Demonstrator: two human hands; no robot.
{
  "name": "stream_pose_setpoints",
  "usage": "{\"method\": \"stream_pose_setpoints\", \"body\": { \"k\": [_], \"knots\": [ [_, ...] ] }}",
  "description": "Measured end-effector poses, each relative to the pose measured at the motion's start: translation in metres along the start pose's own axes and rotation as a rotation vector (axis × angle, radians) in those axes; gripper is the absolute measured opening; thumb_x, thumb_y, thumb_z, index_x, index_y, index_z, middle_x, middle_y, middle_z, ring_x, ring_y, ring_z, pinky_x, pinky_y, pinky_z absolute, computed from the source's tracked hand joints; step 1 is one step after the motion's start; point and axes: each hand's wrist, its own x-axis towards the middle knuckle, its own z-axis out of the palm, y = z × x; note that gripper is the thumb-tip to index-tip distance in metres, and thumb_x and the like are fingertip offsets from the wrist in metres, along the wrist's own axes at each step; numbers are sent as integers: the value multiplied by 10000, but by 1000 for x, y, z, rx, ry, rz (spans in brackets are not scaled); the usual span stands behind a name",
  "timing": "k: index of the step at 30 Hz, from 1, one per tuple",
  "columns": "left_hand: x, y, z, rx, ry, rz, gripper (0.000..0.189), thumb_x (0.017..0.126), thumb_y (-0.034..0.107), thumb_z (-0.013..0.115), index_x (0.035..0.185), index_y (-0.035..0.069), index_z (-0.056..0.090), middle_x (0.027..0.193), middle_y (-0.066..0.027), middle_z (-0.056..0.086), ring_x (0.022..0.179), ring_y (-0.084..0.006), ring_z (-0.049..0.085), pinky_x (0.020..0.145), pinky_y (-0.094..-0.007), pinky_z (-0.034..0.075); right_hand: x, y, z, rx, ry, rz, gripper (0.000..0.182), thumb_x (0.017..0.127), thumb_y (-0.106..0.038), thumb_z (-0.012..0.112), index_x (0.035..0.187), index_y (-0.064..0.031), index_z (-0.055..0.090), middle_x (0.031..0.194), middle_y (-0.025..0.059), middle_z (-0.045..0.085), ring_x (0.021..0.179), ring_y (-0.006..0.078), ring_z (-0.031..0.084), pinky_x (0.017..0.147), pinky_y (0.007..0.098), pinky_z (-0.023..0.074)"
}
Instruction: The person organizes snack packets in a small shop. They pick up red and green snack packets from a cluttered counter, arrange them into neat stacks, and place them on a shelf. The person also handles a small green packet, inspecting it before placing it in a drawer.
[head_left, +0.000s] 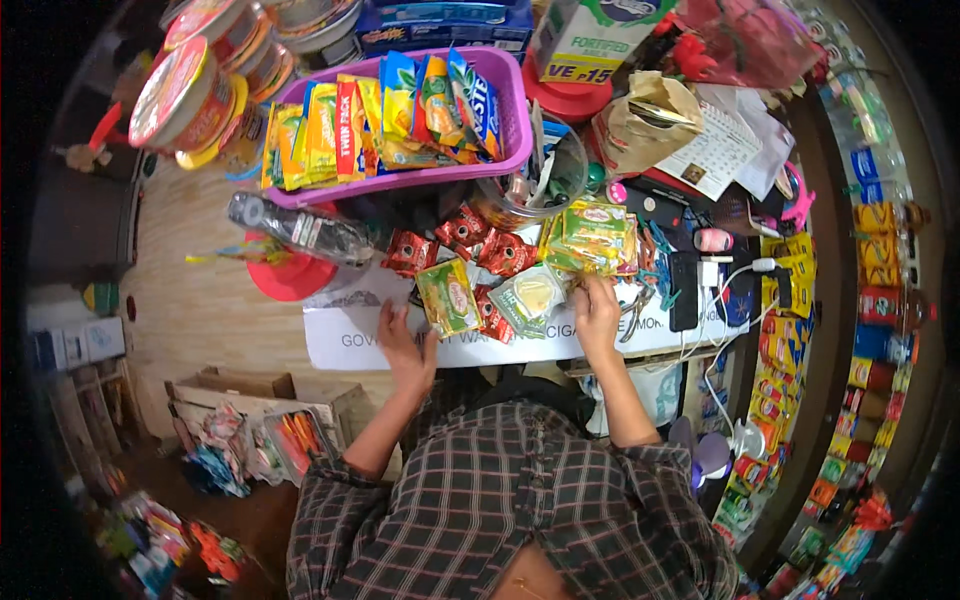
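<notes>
My left hand (407, 349) rests on the table's white printed sheet, fingers apart, just left of a green-and-yellow seasoning sachet (451, 297). At the lower edge of a stack of similar sachets (589, 234) is my right hand (598, 313), its fingers curled. Whether it grips one of them cannot be made out. Between my hands lie a clear-and-green packet (529, 297) and several small red coffee packets (507, 252), partly overlapping. A pair of pliers (636, 313) sits just right of my right hand.
Behind the packets stand a purple basket (517, 97) of drink sachets and a clear plastic tub (574, 161). A dark wrapped bundle (300, 225) lies left. Rightward are clothespins (660, 262), a phone (683, 291) and white charging cables (718, 341). Shelves of goods (784, 352) line the right.
</notes>
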Motion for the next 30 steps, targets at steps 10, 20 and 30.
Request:
{"method": "stream_pose_setpoints", "body": {
  "k": [10,20,30],
  "knots": [
    [-178,-106,25,369,86,-621,580,802,173,588,1295,17,326,1334,-231,292,1205,-403,288,1001,-462,213,-37,19,28,-101,-270,-273,573,784,-219,580,1247,57,383,1250,223,403,1174,372,346,979,464,232],
    [-334,-257,119,117,-1073,-990,533,730,251,632,1206,80,464,1253,-196,411,1134,-380,405,936,-447,372,-43,41,37,-194,-411,-283,646,866,-432,403,1276,65,349,1324,244,329,1232,387,292,1038,476,179],
    [-439,-322,210,421,-1141,-890,561,850,430,505,1270,72,403,1360,-177,335,1223,-367,345,957,-491,356,-46,30,46,-224,-385,-286,627,867,-392,379,1282,76,340,1338,233,324,1250,378,276,1045,451,171]
  ]
}}
